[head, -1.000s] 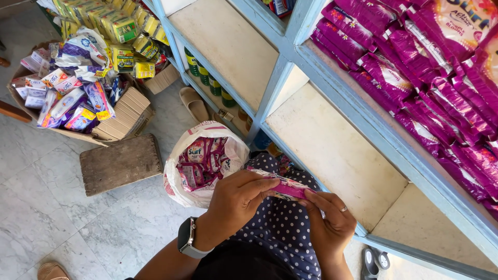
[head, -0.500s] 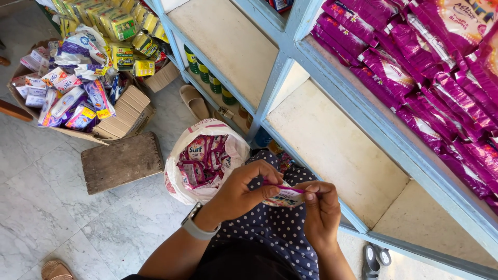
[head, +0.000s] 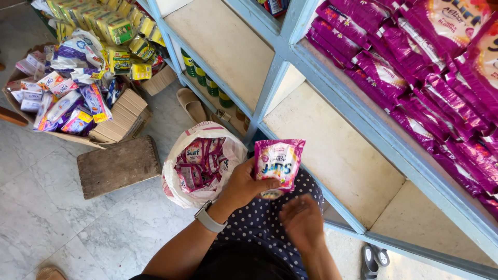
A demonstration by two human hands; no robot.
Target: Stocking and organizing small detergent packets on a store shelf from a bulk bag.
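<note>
My left hand (head: 243, 185), with a grey watch on its wrist, holds a magenta detergent pouch (head: 278, 162) upright in front of the light blue shelf (head: 340, 96). Just below the pouch is my right hand (head: 302, 221), fingers loosely curled over my dotted lap and holding nothing that I can see. A white plastic bag (head: 228, 140) full of the same pink pouches stands on the floor to the left of my left hand.
Rows of magenta pouches (head: 415, 67) fill the upper right shelf. A cardboard box (head: 124, 119) of mixed packets, yellow packs (head: 111, 23), a wooden stool (head: 118, 165), green bottles (head: 207, 83) and sandals (head: 192, 103) surround me.
Both hands were pinching a pouch edge-on over my lap. Now the left hand has lifted it and turned its face up, and the right hand has let go and dropped below.
</note>
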